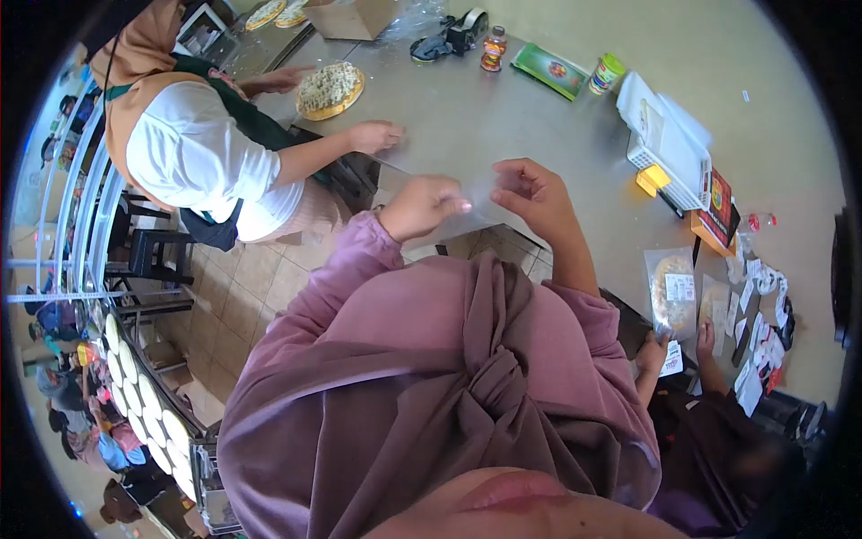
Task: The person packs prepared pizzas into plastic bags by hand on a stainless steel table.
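Observation:
In front of my chest, my left hand (426, 205) is closed, thumb pressed against the fingers, on what looks like a thin see-through plastic bag (480, 196). The film is faint against the steel table, and its outline is hard to follow. Just to the right of it is my right hand (536, 199), with curved fingers and a gap between thumb and forefinger. Whether the film touches those fingers I cannot tell. Both hands are over the near edge of the metal table (503, 117).
A co-worker in a white shirt (202, 144) stands left, hands near a topped pizza (330, 90). Along the back are a tape dispenser (467, 31), a bottle (493, 48), a green packet (549, 72) and a white basket (669, 166). At right, another person's hands touch a bagged pizza (672, 310) and labels.

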`<act>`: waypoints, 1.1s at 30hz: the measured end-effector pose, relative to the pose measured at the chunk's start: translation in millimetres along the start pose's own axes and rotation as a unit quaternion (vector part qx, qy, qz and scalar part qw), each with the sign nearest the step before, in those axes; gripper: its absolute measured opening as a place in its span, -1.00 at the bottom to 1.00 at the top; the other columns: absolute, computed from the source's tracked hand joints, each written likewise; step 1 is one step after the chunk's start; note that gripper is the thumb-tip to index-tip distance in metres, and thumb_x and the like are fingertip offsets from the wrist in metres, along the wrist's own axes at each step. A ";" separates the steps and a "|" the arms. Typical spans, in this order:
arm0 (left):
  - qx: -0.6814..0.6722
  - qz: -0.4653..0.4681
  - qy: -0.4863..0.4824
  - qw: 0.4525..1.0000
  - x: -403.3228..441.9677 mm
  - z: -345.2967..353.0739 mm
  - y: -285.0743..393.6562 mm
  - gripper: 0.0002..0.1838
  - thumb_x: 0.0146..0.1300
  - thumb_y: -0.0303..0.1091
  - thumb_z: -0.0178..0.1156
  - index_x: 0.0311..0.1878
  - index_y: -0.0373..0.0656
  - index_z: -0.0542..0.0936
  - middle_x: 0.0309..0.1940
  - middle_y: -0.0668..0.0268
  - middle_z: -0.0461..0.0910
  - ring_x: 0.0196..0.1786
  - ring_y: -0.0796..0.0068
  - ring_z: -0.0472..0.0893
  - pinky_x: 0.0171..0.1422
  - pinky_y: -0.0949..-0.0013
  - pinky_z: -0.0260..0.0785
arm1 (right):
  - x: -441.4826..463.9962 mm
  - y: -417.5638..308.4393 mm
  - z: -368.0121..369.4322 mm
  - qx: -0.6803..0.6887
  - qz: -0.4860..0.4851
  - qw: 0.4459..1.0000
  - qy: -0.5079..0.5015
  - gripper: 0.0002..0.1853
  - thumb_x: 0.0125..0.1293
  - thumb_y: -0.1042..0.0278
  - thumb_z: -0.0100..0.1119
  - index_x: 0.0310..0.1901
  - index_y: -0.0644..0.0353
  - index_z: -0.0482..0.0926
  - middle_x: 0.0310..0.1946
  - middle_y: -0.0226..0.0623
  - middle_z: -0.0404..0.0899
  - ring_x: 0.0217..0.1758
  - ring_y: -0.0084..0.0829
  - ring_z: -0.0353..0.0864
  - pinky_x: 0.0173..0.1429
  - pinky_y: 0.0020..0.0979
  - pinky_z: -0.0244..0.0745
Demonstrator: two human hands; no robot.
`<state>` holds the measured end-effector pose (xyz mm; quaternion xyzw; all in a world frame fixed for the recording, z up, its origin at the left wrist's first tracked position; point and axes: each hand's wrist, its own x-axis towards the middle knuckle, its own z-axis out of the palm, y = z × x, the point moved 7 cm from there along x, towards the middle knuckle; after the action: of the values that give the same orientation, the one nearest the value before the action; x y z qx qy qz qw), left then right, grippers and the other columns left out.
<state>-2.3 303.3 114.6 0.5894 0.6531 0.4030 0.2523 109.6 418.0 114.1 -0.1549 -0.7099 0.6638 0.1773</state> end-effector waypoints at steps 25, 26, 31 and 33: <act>-0.123 -0.155 -0.001 0.980 0.1 64.8 6.9 -0.37 0.33 0.16 -0.24 -0.21 -0.22 0.61 -0.26 0.23 0.59 -0.05 0.35 0.54 -0.01 0.39 0.37 | -17.3 -12.1 -76.2 -0.236 -0.112 0.965 -0.012 -0.86 0.29 0.45 -0.08 -0.22 0.23 0.49 -0.48 -0.18 0.57 -0.44 -0.31 0.59 -0.31 -0.41 0.45; -0.235 -0.287 -0.056 0.927 -9.7 76.7 3.4 -0.24 0.32 0.25 -0.36 -0.21 -0.28 0.61 -0.34 0.25 0.61 0.01 0.43 0.51 0.01 0.42 0.34 | -18.5 -11.7 -82.9 -0.238 -0.116 0.964 -0.008 -0.86 0.28 0.44 -0.07 -0.21 0.21 0.49 -0.45 -0.15 0.58 -0.40 -0.21 0.60 -0.28 -0.36 0.46; -0.468 -0.238 -0.127 0.842 -23.8 90.2 -7.6 -0.10 0.26 0.34 -0.44 -0.06 -0.41 0.53 -0.10 0.10 0.57 -0.08 0.32 0.58 0.08 0.35 0.36 | -27.8 -11.9 -102.4 -0.215 -0.140 0.966 -0.027 -0.88 0.26 0.48 -0.04 -0.24 0.23 0.50 -0.41 -0.14 0.57 -0.41 -0.23 0.57 -0.29 -0.40 0.45; -0.442 -0.283 -0.226 0.821 -33.5 98.1 5.0 -0.09 0.23 0.38 -0.53 -0.02 -0.28 0.55 0.04 0.18 0.51 0.11 0.32 0.44 0.21 0.31 0.22 | -26.7 -13.6 -101.6 -0.219 -0.154 0.962 -0.050 -0.90 0.25 0.48 -0.03 -0.26 0.24 0.50 -0.38 -0.14 0.56 -0.41 -0.23 0.55 -0.29 -0.42 0.44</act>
<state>85.4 293.1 60.1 0.2788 0.4677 0.4147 0.7291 180.0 495.1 132.1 -0.0453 -0.8612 0.4634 0.2038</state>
